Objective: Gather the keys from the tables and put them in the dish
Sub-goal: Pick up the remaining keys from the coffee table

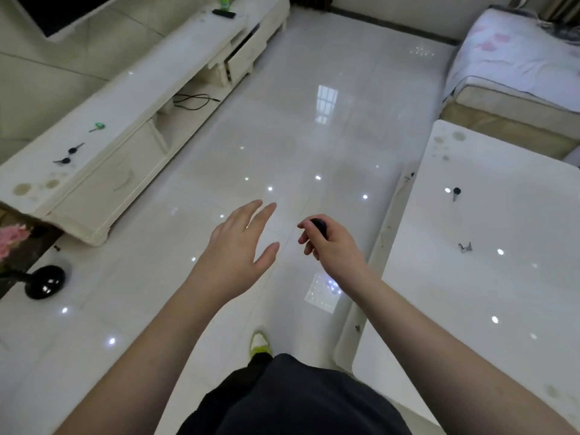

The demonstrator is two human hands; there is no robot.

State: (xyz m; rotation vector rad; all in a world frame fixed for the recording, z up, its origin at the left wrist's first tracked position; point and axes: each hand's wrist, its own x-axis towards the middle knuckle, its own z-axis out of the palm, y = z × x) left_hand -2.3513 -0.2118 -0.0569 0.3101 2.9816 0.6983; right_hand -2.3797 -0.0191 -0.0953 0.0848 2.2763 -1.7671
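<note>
Mid-gather, between pickups. Right hand point(332, 243) has its grip pinched on a black-headed key point(319, 226); only the dark head shows above the curled fingers, blade hidden. Left hand point(241, 243) is spread, fingers straight, holding nothing, out over the floor point(282, 120).

Keys still out, as far as I can tell:
- left desk point(131, 98) (long white TV unit): two black-headed keys point(69, 155) lying near each other, plus a green-headed key point(97, 127) further along the top.
- right desk point(518, 277) (white glossy top): one black-headed key point(456, 193) toward the far side, and a small metallic bunch point(465, 247) nearer the middle, too small to say how many.

All of these are well apart from both hands; both hands hang over open floor between the two desks. The right desk's keys are closer to the loaded right hand, the left desk's to the free left hand.

The dish is not something I can identify. There's a black glossy vase point(44, 282) with pink flowers point(12, 240) low left, doesn't look like it.

Next move, my read: step to one desk and pick up with the free left hand, or stack more into the right without dropping the one held. The small bunch lies flat on a slick top, so it probably needs a fingertip pinch or a slide to the edge.
</note>
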